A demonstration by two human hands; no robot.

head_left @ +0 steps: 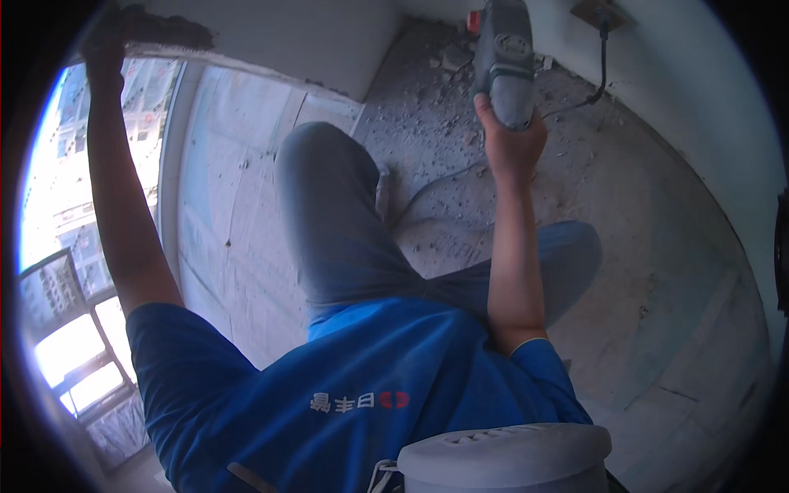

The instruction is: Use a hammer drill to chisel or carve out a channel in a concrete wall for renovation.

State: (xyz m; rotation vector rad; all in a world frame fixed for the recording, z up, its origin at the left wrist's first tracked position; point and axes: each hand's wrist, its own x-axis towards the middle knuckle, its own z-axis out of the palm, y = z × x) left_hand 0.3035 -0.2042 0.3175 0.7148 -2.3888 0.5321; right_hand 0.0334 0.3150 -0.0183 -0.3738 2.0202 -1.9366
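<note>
My right hand (516, 148) is wrapped round the rear end of a grey power tool (508, 62) with a red part on its side. The tool points away from me, and its front end is cut off by the top of the view. Far to the left, my left arm stretches out, and my left hand (104, 59) is up against the rough, broken edge (168, 33) of a pale wall. Deep shadow there hides its fingers. Broken rubble (452, 59) and grit lie on the floor beyond my knees.
A dark cable (604, 66) hangs from a wall box (598, 13) at upper right. Another cord (436, 182) curves over the floor by my legs. Bright window panes (82, 222) stand at the left. A rounded grey plastic piece (505, 456) covers part of the lower view.
</note>
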